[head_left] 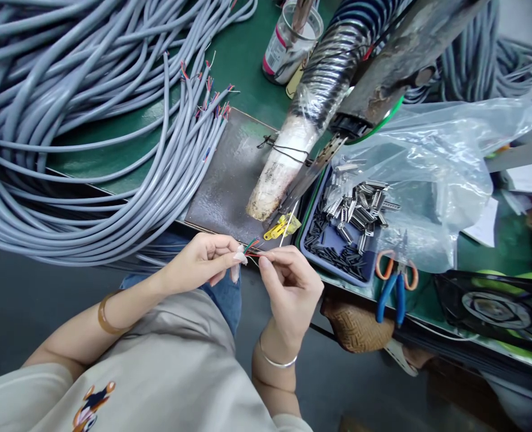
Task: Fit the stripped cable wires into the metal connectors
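Observation:
My left hand [209, 261] is closed at the table's front edge, pinching the end of a cable. Thin coloured wires [251, 246], green and red among them, fan out from its fingertips, some of which look wrapped in white. Opposite it, my right hand [288, 279] pinches one of these wires, red or pale, between thumb and forefinger. The cable's body is mostly hidden behind the left hand. Just beyond the fingers, a yellow clip-like tool [278, 228] lies on a dark plate [223, 174].
Grey cables [158, 198] with stripped ends fill the left. Over the plate hang a wrapped duct [288, 144] and a metal tool [311, 165]. A blue tray [333, 273] holds metal connectors and black sleeves. Right of it are pliers [394, 288], a plastic bag [428, 162] and a black fan [495, 309].

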Available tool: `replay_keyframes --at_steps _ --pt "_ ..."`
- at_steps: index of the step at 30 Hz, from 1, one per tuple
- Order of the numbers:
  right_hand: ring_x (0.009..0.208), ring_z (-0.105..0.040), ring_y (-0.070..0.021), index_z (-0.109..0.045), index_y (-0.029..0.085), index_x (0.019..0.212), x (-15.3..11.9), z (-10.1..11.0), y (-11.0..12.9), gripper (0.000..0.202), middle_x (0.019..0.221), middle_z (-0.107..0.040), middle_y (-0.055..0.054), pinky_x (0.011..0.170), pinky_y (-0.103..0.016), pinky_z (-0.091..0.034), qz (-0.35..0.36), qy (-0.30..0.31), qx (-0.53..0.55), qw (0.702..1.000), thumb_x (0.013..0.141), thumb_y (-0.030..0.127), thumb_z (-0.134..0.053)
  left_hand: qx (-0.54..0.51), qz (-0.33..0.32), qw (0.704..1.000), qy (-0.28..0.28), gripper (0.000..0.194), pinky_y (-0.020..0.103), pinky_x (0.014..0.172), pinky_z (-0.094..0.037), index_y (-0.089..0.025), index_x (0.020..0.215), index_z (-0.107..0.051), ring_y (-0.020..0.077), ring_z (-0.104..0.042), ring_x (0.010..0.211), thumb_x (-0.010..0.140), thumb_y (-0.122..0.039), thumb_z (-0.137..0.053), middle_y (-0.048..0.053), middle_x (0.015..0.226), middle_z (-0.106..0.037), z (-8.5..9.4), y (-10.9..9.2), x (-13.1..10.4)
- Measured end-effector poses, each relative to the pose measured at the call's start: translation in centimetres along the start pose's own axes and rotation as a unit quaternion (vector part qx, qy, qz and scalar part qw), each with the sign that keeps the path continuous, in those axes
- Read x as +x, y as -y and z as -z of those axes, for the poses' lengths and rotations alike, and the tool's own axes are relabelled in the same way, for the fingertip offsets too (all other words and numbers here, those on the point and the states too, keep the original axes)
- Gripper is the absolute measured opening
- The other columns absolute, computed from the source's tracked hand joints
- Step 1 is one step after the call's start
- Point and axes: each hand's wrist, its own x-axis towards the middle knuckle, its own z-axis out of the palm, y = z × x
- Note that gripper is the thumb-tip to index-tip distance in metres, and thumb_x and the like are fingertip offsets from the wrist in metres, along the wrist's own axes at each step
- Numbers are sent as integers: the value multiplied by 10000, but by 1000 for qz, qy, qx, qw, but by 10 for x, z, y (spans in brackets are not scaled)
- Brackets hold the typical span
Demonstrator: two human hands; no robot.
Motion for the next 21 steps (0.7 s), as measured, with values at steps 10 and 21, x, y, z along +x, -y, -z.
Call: replay_keyframes --at_steps 10,21 --pt "517 -400 -66 -800 238 954 3 4 -6 92 778 -674 8 479 -238 -293 -36 5 9 999 896 217 -731 24 -1 1000 -6 266 163 442 -363 -115 826 -645 37 -450 440 902 -366 -688 13 652 -680 -3 2 -3" --pt "528 -428 -91 -800 221 837 2 13 -10 77 692 -655 -9 492 -242 -314 -57 73 44 995 861 278 -755 16 -34 999 6 142 185 641 -537 -88 860 -782 100 -650 649 813 -222 -788 58 732 -765 0 10 -1"
